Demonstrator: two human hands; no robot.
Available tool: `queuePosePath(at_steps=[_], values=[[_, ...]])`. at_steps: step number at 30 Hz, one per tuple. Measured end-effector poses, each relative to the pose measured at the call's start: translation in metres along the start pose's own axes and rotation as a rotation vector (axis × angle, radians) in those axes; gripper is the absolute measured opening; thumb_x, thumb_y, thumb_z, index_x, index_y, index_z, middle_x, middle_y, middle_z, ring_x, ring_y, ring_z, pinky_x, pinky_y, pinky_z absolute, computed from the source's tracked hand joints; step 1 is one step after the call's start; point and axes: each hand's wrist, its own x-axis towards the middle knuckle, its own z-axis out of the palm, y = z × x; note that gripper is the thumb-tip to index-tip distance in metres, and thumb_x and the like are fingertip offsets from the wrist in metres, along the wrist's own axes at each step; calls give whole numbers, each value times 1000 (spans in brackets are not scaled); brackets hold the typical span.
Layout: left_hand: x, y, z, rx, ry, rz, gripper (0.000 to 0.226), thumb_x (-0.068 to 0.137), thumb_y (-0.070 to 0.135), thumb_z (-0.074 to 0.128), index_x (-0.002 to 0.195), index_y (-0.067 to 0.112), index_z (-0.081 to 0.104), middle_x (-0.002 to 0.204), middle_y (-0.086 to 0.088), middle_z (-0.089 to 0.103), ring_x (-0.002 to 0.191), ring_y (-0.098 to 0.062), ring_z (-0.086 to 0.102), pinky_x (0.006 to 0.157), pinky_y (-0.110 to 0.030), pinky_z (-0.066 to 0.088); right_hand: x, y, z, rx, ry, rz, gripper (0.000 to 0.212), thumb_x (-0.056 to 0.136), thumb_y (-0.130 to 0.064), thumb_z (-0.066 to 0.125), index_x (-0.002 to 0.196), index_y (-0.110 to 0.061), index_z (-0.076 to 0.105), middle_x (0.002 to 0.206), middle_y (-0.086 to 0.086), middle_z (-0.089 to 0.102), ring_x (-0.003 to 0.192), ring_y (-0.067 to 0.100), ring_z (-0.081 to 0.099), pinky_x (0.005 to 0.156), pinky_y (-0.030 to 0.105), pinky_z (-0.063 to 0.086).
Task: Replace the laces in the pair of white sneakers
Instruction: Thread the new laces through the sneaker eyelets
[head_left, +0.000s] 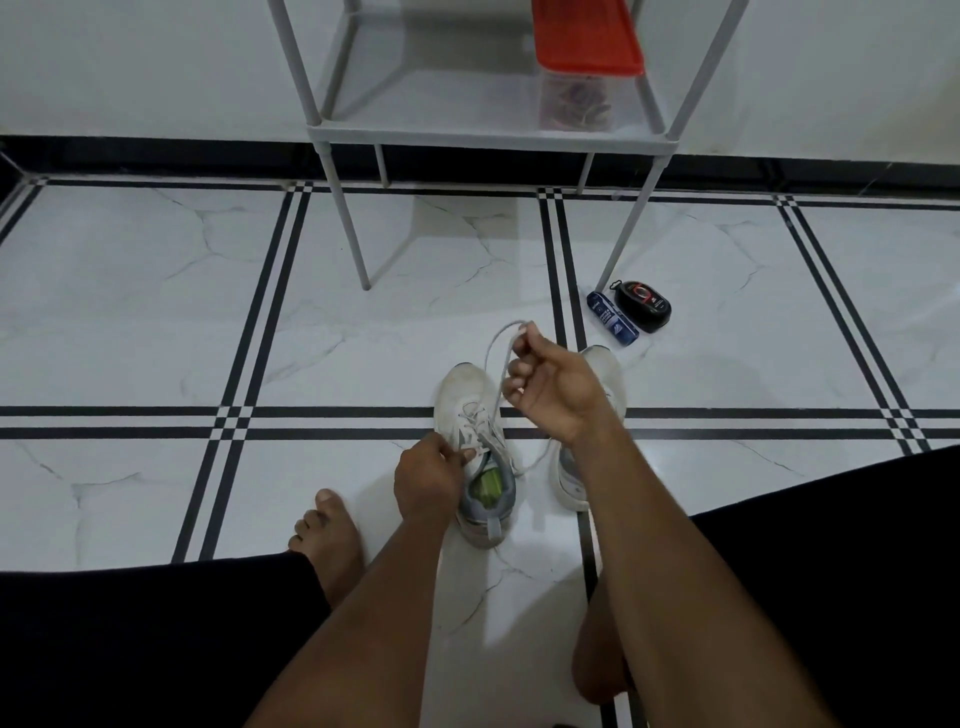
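- My left hand (431, 480) grips the side of the near white sneaker with a grey collar and green insole (475, 452), fingers curled at its top eyelets, pinning it to the floor.
- My right hand (553, 387) is raised above the shoes, its fingertips pinching a loop of the pale grey-white lace (496, 358); the lace runs from that pinch down into the eyelets of the sneaker I am holding, and a slack strand trails to the right below my wrist.
- The second white sneaker (613, 374) stands just beside the first, on its right, mostly hidden behind my right hand and forearm.
- Both shoes sit on the white marble-patterned tile floor with black stripe borders (156, 312), toes pointing away from me, between my knees.
- My bare left foot (332, 535) rests on the tiles left of the shoes.
- Beyond the shoes, near a leg of the grey metal-framed shelf unit (488, 130), lie a dark blue tube (612, 318) and a black oval shoe-polish container (644, 305), touching.
- On the shelf stands a clear plastic box with a red lid (584, 41).
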Motion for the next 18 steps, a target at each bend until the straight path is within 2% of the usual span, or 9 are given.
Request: queuePosePath(at_steps=[1,2,4,5,7,9,12,16,18], values=[[0,-1,0,8,0,1,37,86,49,81,81,19,61,84,-4,71,81,-31,65,69,-35,50,5,-5,-1,-58,89,-22,17,99,-32,76,104,-16,74,96,-4,64,70,11,46,64,25,43],[0,-1,0,14,3,-1,37,86,49,81,82,18,61,83,-4,71,81,-30,65,69,-35,50,8,-5,-2,-241,237,-21,25,97,-38,78,104,-14,75,99,-2,66,72,12,49,64,27,46],[0,-1,-1,23,2,-3,38,86,50,81,82,17,61,83,-4,70,81,-30,65,70,-35,50,15,7,-13,-801,522,14,45,92,-52,78,89,-8,72,88,3,68,70,17,56,63,34,49],[1,0,-1,25,3,2,38,85,49,81,81,17,61,83,-4,70,81,-30,65,70,-36,50,15,18,-20,-1020,577,31,54,89,-60,78,81,-7,69,78,6,69,66,20,61,62,35,50],[1,1,-2,35,3,0,38,85,49,81,80,17,61,83,-3,69,81,-28,62,69,-35,46,14,45,-32,-1185,530,72,60,84,-63,80,76,-5,70,72,11,73,66,26,71,61,35,50],[2,1,-2,39,-3,-4,37,85,48,81,79,18,59,81,-1,67,80,-27,60,68,-33,41,14,66,-41,-1229,474,95,52,83,-49,84,74,0,73,73,14,74,67,24,68,63,34,50],[2,0,0,48,-3,6,37,86,48,81,78,19,58,82,-2,68,80,-27,59,67,-33,41,16,75,-43,-1235,487,71,29,83,-22,81,87,6,78,71,10,70,66,18,62,60,32,47],[5,-3,3,119,-22,10,39,88,51,77,81,17,59,86,-5,70,85,-32,64,71,-39,51,10,53,-29,-762,391,65,9,90,-11,78,97,-6,79,77,0,64,61,12,46,56,28,36],[7,-1,3,143,-42,-1,37,87,52,77,83,19,60,88,-4,70,88,-31,64,75,-39,53,7,43,-26,-672,310,51,4,91,-12,78,94,-12,76,78,1,63,62,13,46,56,27,36]])
